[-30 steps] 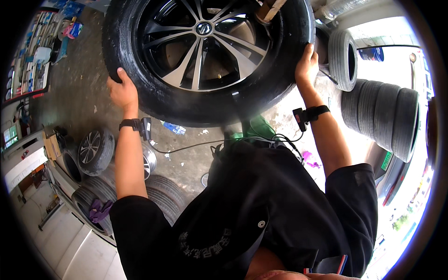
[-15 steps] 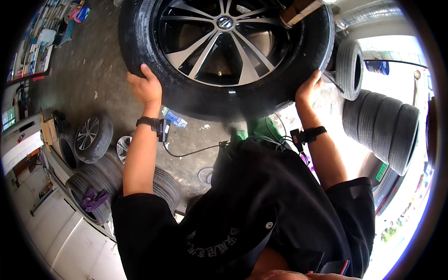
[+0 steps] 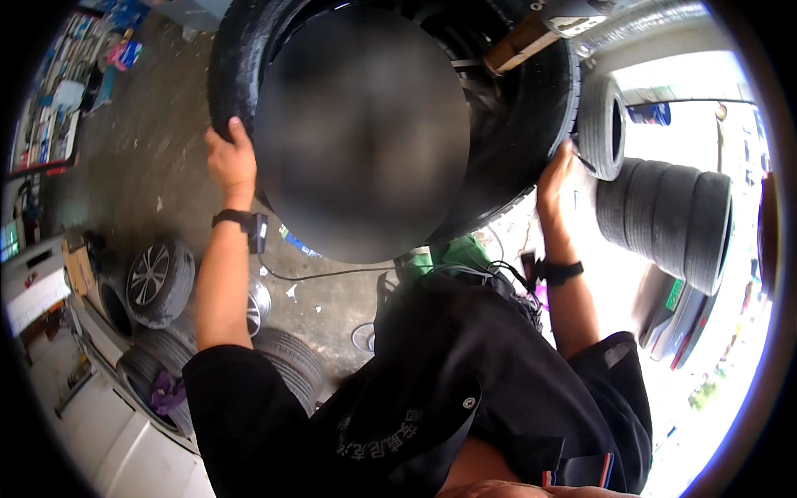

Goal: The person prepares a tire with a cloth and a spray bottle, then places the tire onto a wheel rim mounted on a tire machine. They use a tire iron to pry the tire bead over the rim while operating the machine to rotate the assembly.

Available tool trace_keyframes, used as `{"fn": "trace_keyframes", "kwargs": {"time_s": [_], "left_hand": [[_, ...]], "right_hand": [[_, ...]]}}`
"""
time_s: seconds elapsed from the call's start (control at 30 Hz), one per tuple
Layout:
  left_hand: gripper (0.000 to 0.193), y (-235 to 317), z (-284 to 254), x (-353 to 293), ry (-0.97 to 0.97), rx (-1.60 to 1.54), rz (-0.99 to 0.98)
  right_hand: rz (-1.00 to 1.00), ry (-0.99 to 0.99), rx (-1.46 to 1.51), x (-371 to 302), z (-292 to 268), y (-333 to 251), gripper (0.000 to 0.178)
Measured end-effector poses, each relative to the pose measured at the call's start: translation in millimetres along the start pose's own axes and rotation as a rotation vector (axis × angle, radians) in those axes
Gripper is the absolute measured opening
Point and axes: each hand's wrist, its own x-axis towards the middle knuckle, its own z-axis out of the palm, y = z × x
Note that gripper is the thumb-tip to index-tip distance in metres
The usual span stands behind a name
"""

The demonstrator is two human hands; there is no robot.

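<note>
A large black car wheel (image 3: pixel 525 116) with its tyre fills the upper middle of the head view. A round blurred patch hides most of its rim, though a few spokes show at the right. My left hand (image 3: pixel 231 163) grips the tyre's left edge, thumb up on the sidewall and the other fingers mostly out of sight. At the opposite edge, my right hand (image 3: pixel 554 176) lies against the tread, its fingers pointing up along it. A brown block-like part (image 3: pixel 521 46) sticks out over the tyre's upper right.
Several tyres (image 3: pixel 664 220) stand in a row at the right, beside a single tyre (image 3: pixel 601 129). At the left are a spoked wheel (image 3: pixel 159 282), stacked tyres (image 3: pixel 286 361) and a purple cloth (image 3: pixel 168 393). A dark cable (image 3: pixel 328 272) runs from my left wrist toward my waist.
The wheel has tipped and turned its face, and its lower left side sits lower in view. Both hands stay at its edges. A blurred patch now covers the hub, which showed before.
</note>
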Motion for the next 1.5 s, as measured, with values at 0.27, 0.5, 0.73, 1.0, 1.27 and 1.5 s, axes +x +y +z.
{"fn": "trace_keyframes", "kwargs": {"time_s": [0.27, 0.5, 0.73, 1.0, 1.27, 1.5], "left_hand": [[0.058, -3, 15, 46, -0.031, -0.030, 0.081], [0.068, -2, 13, 82, -0.077, -0.022, 0.035], [0.061, -18, 18, -37, 0.022, -0.232, -0.016], [0.070, -17, 14, -18, -0.116, -0.242, -0.121], [0.074, -22, 24, 34, -0.189, -0.184, -0.070], [0.077, -4, 27, 67, -0.248, -0.201, -0.034]], "right_hand": [[0.029, 0.074, -0.238, 26, 12, -46, 0.082], [-0.035, 0.033, -0.213, -9, 19, -32, 0.070], [-0.062, 0.115, -0.168, -39, 20, 6, 0.072], [-0.003, 0.202, -0.234, -85, 25, -13, 0.067], [0.085, -0.187, -0.285, -17, -24, -56, 0.075], [-0.021, -0.084, -0.319, 35, 9, -94, 0.087]]}}
